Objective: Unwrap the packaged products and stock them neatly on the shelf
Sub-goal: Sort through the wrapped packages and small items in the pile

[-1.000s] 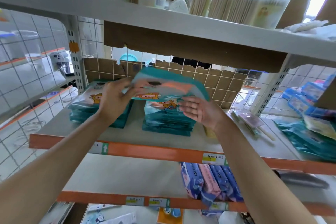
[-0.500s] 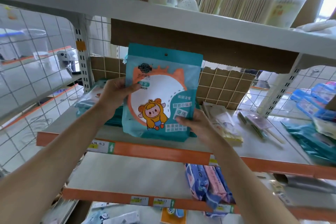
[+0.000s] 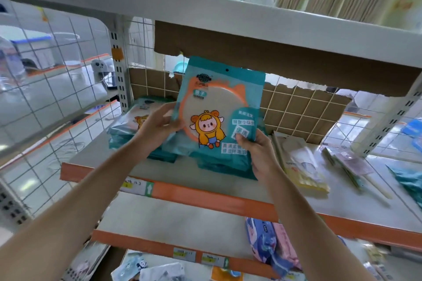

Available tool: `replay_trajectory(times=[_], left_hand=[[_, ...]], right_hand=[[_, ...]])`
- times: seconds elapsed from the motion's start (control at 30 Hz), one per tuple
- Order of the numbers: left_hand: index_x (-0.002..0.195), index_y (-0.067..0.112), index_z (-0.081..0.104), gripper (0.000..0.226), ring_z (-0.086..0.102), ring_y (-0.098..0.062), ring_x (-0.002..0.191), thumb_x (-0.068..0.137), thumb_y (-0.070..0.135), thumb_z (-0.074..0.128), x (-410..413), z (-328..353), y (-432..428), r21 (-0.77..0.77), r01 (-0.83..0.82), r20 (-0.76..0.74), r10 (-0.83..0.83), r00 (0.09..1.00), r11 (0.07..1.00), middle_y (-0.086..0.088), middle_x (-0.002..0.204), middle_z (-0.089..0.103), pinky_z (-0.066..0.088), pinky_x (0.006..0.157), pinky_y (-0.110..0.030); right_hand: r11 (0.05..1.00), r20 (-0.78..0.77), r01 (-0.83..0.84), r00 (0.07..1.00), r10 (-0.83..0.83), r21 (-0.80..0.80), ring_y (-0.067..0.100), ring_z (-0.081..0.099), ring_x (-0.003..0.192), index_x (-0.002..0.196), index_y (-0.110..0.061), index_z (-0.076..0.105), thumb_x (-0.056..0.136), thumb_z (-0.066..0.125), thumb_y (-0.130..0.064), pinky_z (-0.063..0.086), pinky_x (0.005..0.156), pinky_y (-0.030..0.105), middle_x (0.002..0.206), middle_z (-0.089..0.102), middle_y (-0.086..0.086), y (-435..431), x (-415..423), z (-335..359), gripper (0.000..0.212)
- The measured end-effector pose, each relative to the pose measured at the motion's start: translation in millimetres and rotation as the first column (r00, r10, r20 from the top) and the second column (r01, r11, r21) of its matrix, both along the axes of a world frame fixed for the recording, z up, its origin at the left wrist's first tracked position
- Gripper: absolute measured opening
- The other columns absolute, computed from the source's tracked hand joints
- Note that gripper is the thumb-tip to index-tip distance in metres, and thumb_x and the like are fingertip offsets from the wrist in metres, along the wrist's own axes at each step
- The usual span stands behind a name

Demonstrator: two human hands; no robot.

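While held upright above the shelf (image 3: 205,193), the pack (image 3: 219,107) is pinched at its left edge by the left hand (image 3: 159,125) and at its lower right corner by the right hand (image 3: 258,153). It is judged light, flat and fairly stiff from its round insert, with slick film. Edge grips suit it; squeezing the face looks unwise. Like packs lie in a left stack (image 3: 125,130) and a middle stack (image 3: 223,166) below it. Yellow packets (image 3: 303,166) lie just right. Cardboard (image 3: 251,43) overhead limits headroom.
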State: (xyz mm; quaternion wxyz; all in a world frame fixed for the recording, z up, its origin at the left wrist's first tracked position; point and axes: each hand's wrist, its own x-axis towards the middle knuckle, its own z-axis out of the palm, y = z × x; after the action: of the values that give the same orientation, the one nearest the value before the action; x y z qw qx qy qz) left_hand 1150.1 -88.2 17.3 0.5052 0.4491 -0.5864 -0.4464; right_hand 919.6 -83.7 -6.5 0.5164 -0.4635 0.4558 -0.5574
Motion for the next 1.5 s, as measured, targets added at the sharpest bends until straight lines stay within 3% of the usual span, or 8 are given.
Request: replay_trajectory(times=[0.1, 0.37, 0.5, 0.67, 0.97, 1.2, 1.37, 1.5], left_hand=[[0.114, 0.02, 0.054, 0.03, 0.068, -0.006, 0.075, 0.088, 0.005, 0.055, 4.7, 1.1, -8.2, 0.056, -0.078, -0.02, 0.079, 0.997, 0.995, 0.009, 0.087, 0.068, 0.055, 0.064, -0.023], [0.109, 0.019, 0.061, 0.032, 0.062, -0.021, 0.095, 0.084, 0.001, 0.057, 28.7, -4.6, -27.4, 0.265, -0.209, -0.162, 0.257, 0.953, 0.941, -0.007, 0.107, 0.062, 0.053, 0.082, -0.033], [0.123, 0.012, 0.056, 0.04, 0.06, -0.024, 0.092, 0.084, 0.002, 0.058, 56.4, -9.3, -35.8, 0.307, -0.245, -0.112, 0.291, 0.95, 0.92, -0.011, 0.105, 0.064, 0.048, 0.083, -0.035], [0.125, 0.006, 0.053, 0.04, 0.061, -0.021, 0.086, 0.085, 0.003, 0.058, 89.6, -11.9, -51.6, 0.361, -0.235, -0.108, 0.291, 0.951, 0.902, -0.013, 0.107, 0.064, 0.055, 0.055, -0.019], [0.117, 0.001, 0.055, 0.03, 0.062, -0.019, 0.073, 0.087, 0.002, 0.056, 135.9, -9.6, -70.0, 0.406, -0.235, -0.042, 0.276, 0.96, 0.883, -0.01, 0.089, 0.064, 0.053, 0.046, -0.016], [0.108, 0.004, 0.054, 0.02, 0.064, -0.007, 0.047, 0.088, 0.002, 0.056, 133.6, -7.5, -70.9, 0.405, -0.189, 0.012, 0.201, 0.979, 0.895, -0.008, 0.084, 0.062, 0.049, 0.04, -0.017], [0.113, -0.002, 0.054, 0.025, 0.064, -0.01, 0.048, 0.089, 0.005, 0.056, 136.3, -15.7, -73.1, 0.416, -0.22, 0.006, 0.24, 0.971, 0.882, -0.008, 0.084, 0.061, 0.047, 0.038, -0.016], [0.124, 0.004, 0.052, 0.036, 0.062, -0.018, 0.074, 0.091, 0.019, 0.056, 133.8, -25.6, -78.8, 0.201, -0.376, 0.364, 0.287, 0.886, 0.905, -0.009, 0.098, 0.061, 0.052, 0.052, -0.023]], right_hand=[[0.999, -0.037, -0.035, 0.999, 0.035, -0.012, 0.033, 0.065, 0.1, 0.099, -0.014, 0.065, 0.066, 0.074, -0.028, 0.051, 0.088, 0.052, 0.106, 0.068, 0.014, -12.3, 6.0, 2.9, 0.038], [0.989, -0.291, 0.029, 0.954, -0.072, -0.148, 0.008, 0.064, 0.069, 0.089, -0.018, 0.061, 0.097, 0.048, -0.021, 0.053, 0.055, 0.023, 0.08, 0.065, -0.002, -38.6, 17.7, -11.0, 0.015], [0.918, -0.433, 0.13, 0.851, -0.297, -0.374, 0.009, 0.064, 0.073, 0.091, -0.022, 0.062, 0.095, 0.051, -0.02, 0.053, 0.06, 0.033, 0.077, 0.065, -0.011, -40.0, 20.8, -14.3, 0.012], [0.872, -0.624, 0.144, 0.646, -0.44, -0.467, 0.008, 0.062, 0.081, 0.101, -0.02, 0.067, 0.093, 0.054, -0.021, 0.05, 0.071, 0.029, 0.086, 0.063, -0.015, -46.3, 29.2, -6.4, 0.015], [0.832, -0.734, -0.081, 0.522, -0.434, -0.549, 0.007, 0.062, 0.096, 0.107, -0.017, 0.066, 0.09, 0.048, -0.027, 0.049, 0.084, 0.025, 0.104, 0.068, -0.007, -15.8, 74.1, -38.2, 0.026], [0.844, -0.781, -0.098, 0.446, -0.436, -0.527, 0.011, 0.065, 0.088, 0.112, -0.014, 0.063, 0.09, 0.049, -0.028, 0.058, 0.071, 0.031, 0.105, 0.068, -0.001, 0.1, 102.3, -81.0, 0.03], [0.85, -0.802, -0.043, 0.36, -0.477, -0.525, 0.019, 0.061, 0.103, 0.126, -0.011, 0.054, 0.089, 0.047, -0.028, 0.05, 0.086, 0.033, 0.119, 0.061, 0.004, -0.5, 116.9, -94.8, 0.041], [0.854, -0.82, -0.01, 0.285, -0.497, -0.521, 0.024, 0.057, 0.113, 0.129, -0.01, 0.052, 0.089, 0.039, -0.033, 0.043, 0.094, 0.036, 0.124, 0.059, 0.008, -0.9, 126.4, -102.1, 0.048]])
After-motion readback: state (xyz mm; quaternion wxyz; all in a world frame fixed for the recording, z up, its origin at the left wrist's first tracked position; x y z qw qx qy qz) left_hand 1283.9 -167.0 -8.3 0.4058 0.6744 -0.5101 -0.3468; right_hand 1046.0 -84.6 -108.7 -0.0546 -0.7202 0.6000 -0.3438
